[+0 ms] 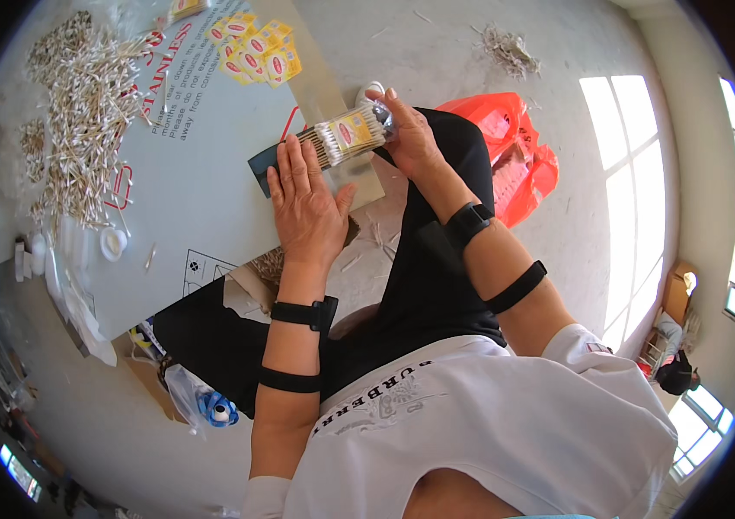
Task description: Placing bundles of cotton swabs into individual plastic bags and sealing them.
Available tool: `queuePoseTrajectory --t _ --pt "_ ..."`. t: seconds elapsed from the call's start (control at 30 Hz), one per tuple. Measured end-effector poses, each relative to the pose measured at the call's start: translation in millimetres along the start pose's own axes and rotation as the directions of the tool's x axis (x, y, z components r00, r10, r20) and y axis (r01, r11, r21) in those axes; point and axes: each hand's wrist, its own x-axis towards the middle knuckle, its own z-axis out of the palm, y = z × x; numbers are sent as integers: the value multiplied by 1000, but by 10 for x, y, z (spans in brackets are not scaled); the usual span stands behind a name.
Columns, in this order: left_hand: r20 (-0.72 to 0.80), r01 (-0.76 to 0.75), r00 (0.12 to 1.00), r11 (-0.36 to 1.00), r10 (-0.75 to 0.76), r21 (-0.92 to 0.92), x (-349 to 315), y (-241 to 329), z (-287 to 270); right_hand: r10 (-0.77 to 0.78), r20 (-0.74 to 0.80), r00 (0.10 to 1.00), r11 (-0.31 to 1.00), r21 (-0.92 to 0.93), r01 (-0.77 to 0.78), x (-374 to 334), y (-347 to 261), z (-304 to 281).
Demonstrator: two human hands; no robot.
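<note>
A clear packet of cotton swabs (348,135) with a yellow label lies slanted across the table's right edge. My right hand (412,138) is closed round the packet's far right end, where the plastic is crumpled. My left hand (309,208) lies flat, fingers stretched out, over the near left end of the swabs. Beneath those fingers is a dark flat strip (262,169), which sticks out to the left; how far it runs under the swabs is hidden. Several yellow labels (255,52) are spread on the table beyond my hands.
A big heap of loose cotton swabs (82,112) covers the left of the grey table (203,182). Near it sits a small white round dish (113,244). A red plastic bag (519,164) stands on the floor beyond my right knee. Scraps (506,52) lie on the floor further off.
</note>
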Motion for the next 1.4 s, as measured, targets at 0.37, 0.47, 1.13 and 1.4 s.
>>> queuePoseTrajectory --t 0.37,0.47,1.13,1.4 --pt "-2 28 1000 1000 -28 3 16 63 23 -52 113 992 983 -168 71 -15 124 57" --pt "-3 32 999 999 -32 8 16 62 31 -38 126 991 973 -222 66 -21 124 70" --pt "-211 -167 886 140 -414 -976 383 88 115 -18 82 996 977 -208 35 -38 139 79" --pt "-200 -160 894 131 -400 -978 427 173 134 -12 62 998 977 -211 25 -57 125 118"
